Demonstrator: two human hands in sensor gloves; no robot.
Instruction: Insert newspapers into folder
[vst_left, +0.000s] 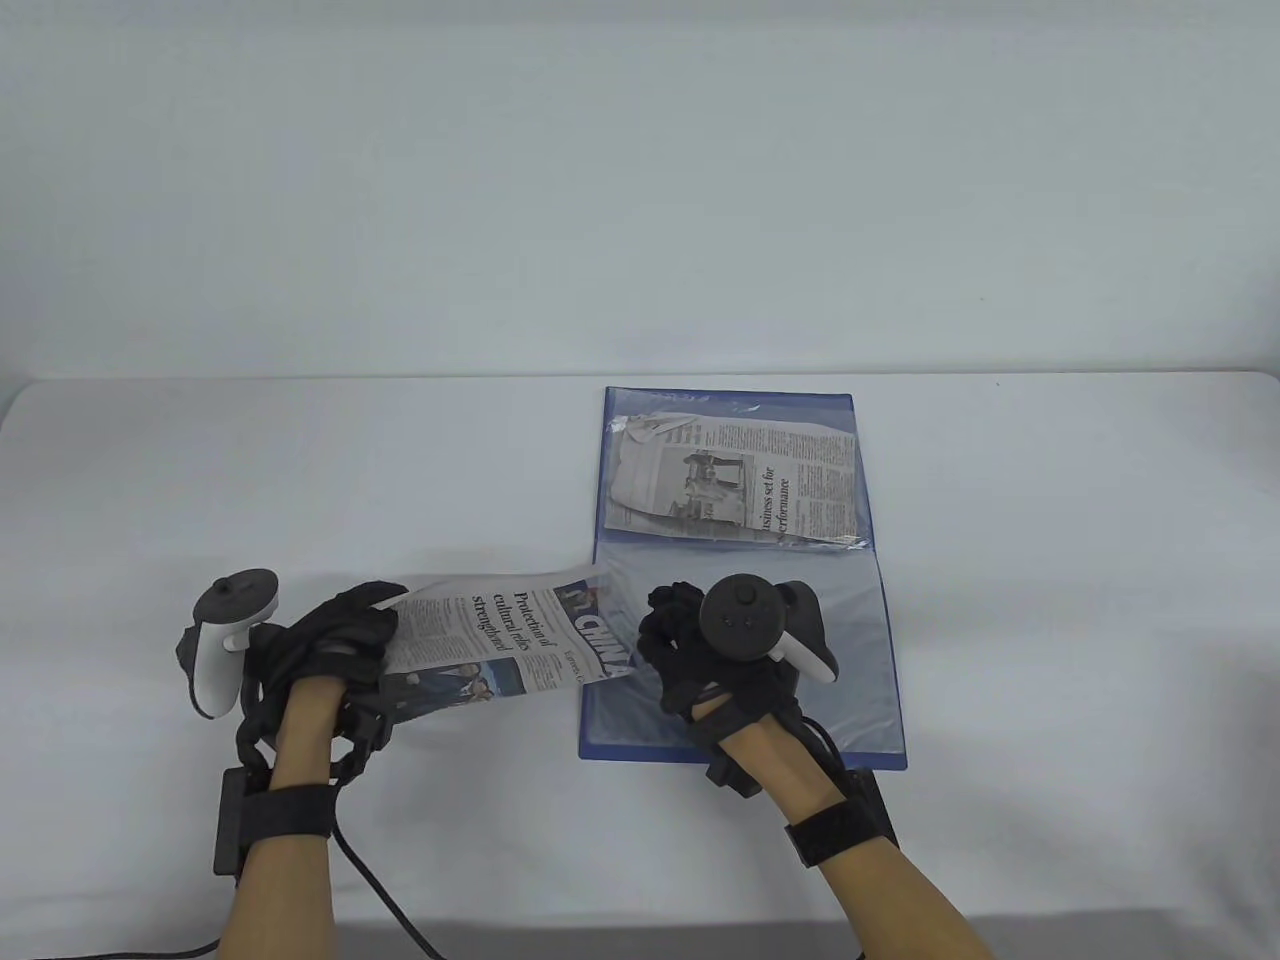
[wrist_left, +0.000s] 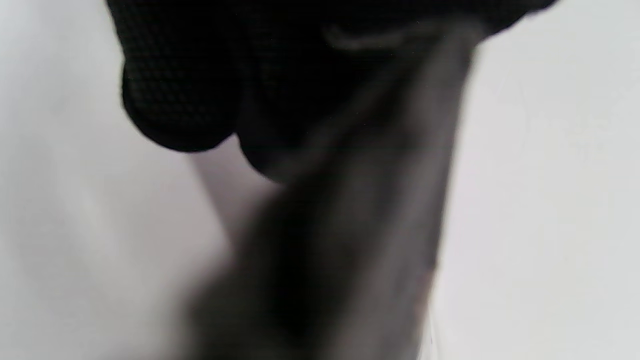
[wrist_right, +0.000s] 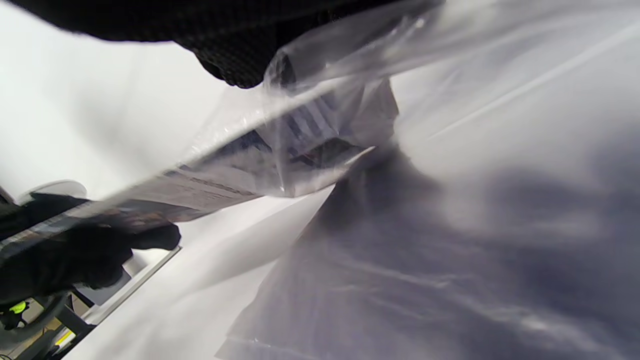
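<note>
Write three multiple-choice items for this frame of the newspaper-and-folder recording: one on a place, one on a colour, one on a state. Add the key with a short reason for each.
1. Where does the newspaper already inside the folder lie?
A. In the far half
B. In the near half
C. On the bare table to the left

2. What colour is the folder's edge?
A. Red
B. Blue
C. Green

3. What is happening to the second newspaper?
A. It lies flat and untouched on the table
B. It is fully inside a sleeve
C. The left hand holds it with its tip at the sleeve opening

Key:
1 A: the stored newspaper sits in the far half of the folder.
2 B: its border shows blue.
3 C: the left hand grips the second newspaper, whose end meets the clear sleeve that the right hand lifts.
</note>
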